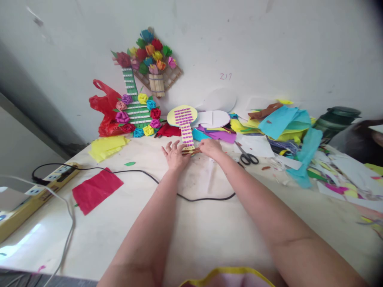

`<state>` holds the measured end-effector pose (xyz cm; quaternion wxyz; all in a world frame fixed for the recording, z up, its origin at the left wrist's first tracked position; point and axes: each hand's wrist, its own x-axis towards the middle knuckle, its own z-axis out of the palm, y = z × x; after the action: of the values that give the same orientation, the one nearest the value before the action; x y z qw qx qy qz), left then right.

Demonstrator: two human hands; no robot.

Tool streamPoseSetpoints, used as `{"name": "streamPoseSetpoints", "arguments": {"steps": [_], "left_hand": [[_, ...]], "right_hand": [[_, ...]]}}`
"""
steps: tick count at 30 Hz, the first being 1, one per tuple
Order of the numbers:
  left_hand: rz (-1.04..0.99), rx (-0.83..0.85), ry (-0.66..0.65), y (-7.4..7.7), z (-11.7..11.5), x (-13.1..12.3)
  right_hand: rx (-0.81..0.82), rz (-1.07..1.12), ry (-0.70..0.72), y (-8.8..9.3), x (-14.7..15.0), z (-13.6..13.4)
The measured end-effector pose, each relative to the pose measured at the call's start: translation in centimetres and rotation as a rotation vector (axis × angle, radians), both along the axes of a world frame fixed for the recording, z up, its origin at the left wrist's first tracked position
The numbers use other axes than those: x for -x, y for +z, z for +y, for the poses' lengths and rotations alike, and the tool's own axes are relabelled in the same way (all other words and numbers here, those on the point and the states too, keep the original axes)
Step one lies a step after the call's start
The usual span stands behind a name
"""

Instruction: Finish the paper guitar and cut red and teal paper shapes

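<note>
- Right hand (211, 148) pinches a brown strip (195, 151) at the yellow cutout's (188, 136) foot, over the worktop (215, 235).
- Left hand (177, 156), fingers spread, meets its other end; grip unclear.
- Uneven pulling could skew the strip.
</note>
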<state>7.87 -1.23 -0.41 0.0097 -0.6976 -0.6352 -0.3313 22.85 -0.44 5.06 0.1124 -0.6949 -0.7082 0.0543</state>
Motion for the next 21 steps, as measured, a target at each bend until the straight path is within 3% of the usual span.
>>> {"name": "streamPoseSetpoints", "arguments": {"steps": [9,21], "left_hand": [[0.006,0.009,0.001,0.2,-0.1,-0.1],[0.010,0.003,-0.007,0.0,-0.1,-0.2]], "right_hand": [[-0.070,0.004,-0.017,0.8,-1.8,0.1],[-0.059,-0.025,0.137,-0.1,-1.4,-0.5]]}}
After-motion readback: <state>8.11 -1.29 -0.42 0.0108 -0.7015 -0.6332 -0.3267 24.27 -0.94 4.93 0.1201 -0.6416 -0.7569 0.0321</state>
